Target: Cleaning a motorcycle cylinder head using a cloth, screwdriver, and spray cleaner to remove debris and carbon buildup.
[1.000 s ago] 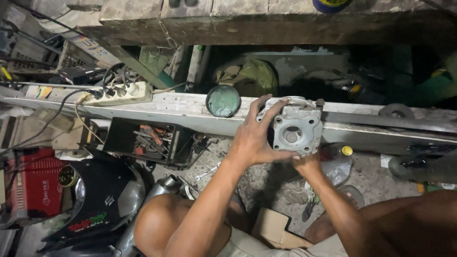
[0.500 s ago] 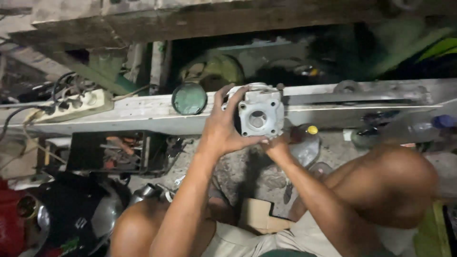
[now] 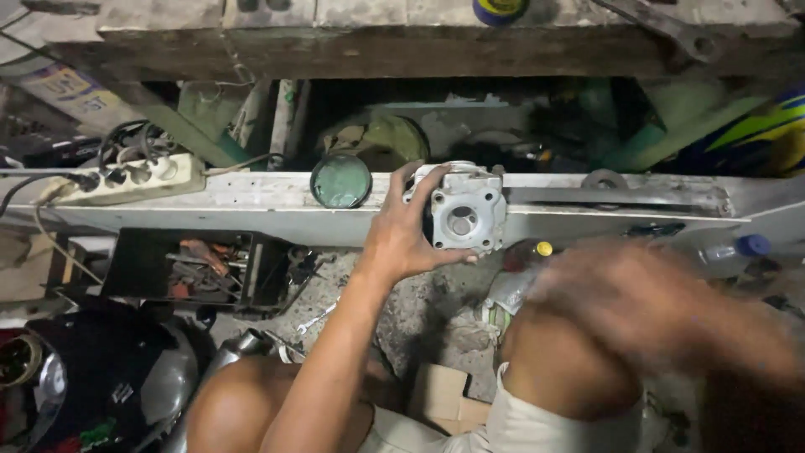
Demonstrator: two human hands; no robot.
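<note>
- A power strip (image 3: 126, 178) lies at the left end of the pale beam (image 3: 251, 205), with a green disc (image 3: 340, 181) further along.
- The left hand (image 3: 402, 231) clamps a grey, boxy metal casting (image 3: 459, 216) with a round central bore, held against the beam.
- The right hand (image 3: 637, 298) is blurred; I cannot tell its grip.

Brown cardboard box (image 3: 442, 394) lying on the floor between the person's knees, blue-capped clear plastic bottle (image 3: 731, 249) lying at right under the beam, round blue-and-yellow tin (image 3: 500, 10) sitting on the top shelf.
</note>
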